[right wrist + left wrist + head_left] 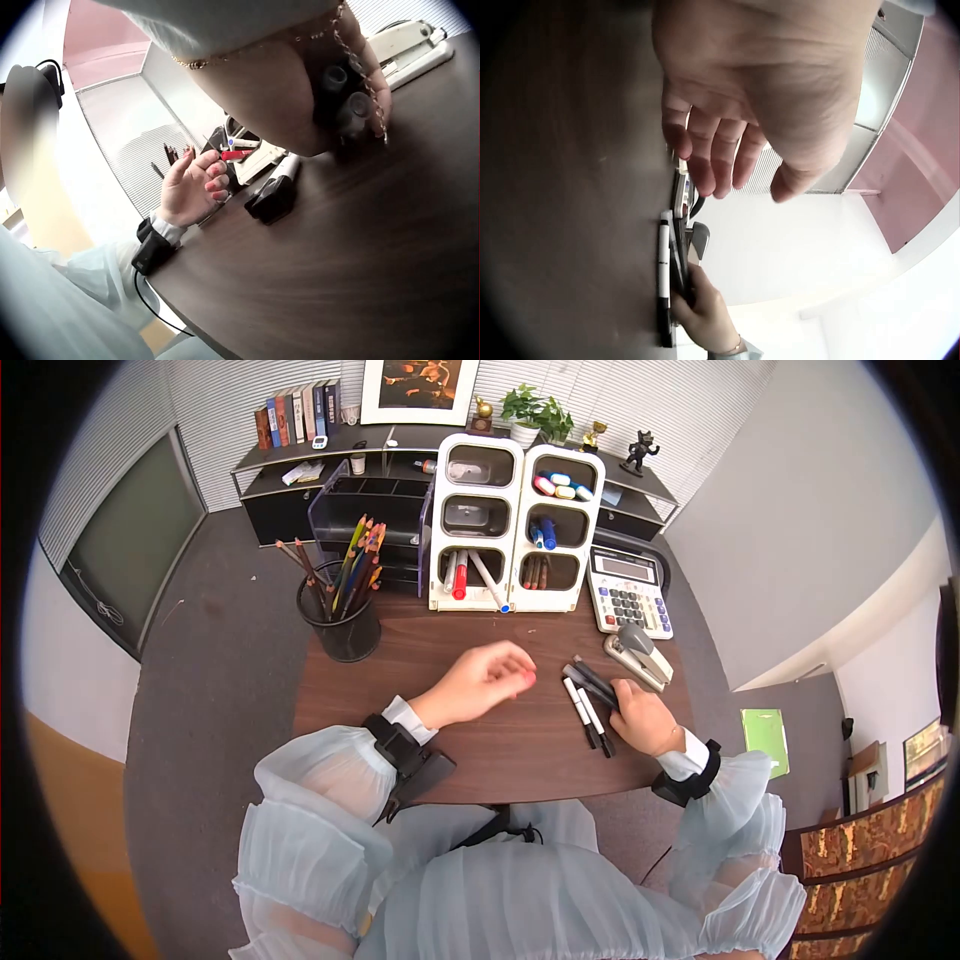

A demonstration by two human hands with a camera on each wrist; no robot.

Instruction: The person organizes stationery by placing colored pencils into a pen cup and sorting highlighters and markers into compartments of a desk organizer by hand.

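My right hand [645, 718] grips two dark grey pens [594, 678] low over the right of the desk, their tips pointing away from me. In the right wrist view, the pens' round ends [358, 106] show inside the palm. Two white markers with black caps [579, 706] lie side by side, just left of that hand. My left hand [483, 682] hovers over the middle of the desk, fingers loosely bent. Its bare palm [757, 67] shows in the left wrist view, with nothing held.
A white six-compartment organizer [523, 520] stands at the back, holding markers, pens and small items. Right of it are a calculator [630, 590] and a stapler [640, 658]. A black mesh cup [340, 632] of pencils stands at the left.
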